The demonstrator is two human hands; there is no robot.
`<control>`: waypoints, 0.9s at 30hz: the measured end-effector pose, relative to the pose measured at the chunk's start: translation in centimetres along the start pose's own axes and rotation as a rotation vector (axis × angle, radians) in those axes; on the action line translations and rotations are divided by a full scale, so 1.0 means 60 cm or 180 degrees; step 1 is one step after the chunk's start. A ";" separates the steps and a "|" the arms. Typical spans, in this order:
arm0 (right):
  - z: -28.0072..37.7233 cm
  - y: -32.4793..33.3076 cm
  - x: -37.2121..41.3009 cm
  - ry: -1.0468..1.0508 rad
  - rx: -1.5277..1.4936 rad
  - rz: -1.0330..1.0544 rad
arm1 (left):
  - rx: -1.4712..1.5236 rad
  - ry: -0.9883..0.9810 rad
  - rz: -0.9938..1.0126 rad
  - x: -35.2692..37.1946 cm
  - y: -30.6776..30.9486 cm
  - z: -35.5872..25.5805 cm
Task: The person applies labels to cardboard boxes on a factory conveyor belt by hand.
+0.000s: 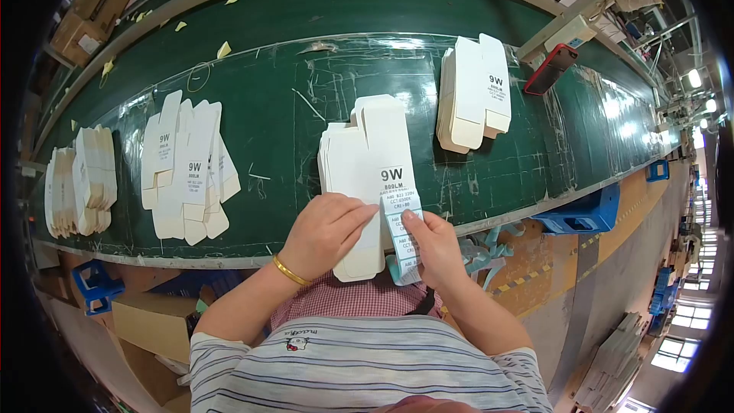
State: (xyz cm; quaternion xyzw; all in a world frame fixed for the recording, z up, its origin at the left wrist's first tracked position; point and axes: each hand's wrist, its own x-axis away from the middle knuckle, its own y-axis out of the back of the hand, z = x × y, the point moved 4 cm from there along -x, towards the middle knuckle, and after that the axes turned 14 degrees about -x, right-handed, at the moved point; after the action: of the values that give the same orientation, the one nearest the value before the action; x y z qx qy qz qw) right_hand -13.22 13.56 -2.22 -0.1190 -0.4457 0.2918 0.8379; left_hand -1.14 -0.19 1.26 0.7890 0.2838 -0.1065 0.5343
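Observation:
A stack of flat white cartons [375, 141] marked 9W lies in front of me, its near end over the bench's front edge. My right hand [438, 248] pinches a strip of printed labels [402, 231] between thumb and fingers, over the right side of the top carton. My left hand [329, 235] rests on the carton's left part, fingers together, the fingertips close to the strip. Whether a label is between those fingertips is too small to tell. The strip's lower end curls down by the carton's near end.
More flat cartons lie at the right [489, 92], left [191, 168] and far left [92, 176] of the green bench [275, 145]. A red-edged phone [550, 70] leans at the back right. Blue stools [585, 210] and an open cardboard box [153, 329] stand below.

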 end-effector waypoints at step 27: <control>-0.003 -0.006 -0.005 -0.0191 -0.0057 -0.0081 | -0.0398 0.0054 0.0580 -0.015 -0.007 -0.013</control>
State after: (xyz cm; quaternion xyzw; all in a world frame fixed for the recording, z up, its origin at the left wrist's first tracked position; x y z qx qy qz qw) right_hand -13.08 13.07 -2.35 -0.1121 -0.4748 0.2806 0.8266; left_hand -2.19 0.35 1.70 0.7776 0.2215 -0.0329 0.5875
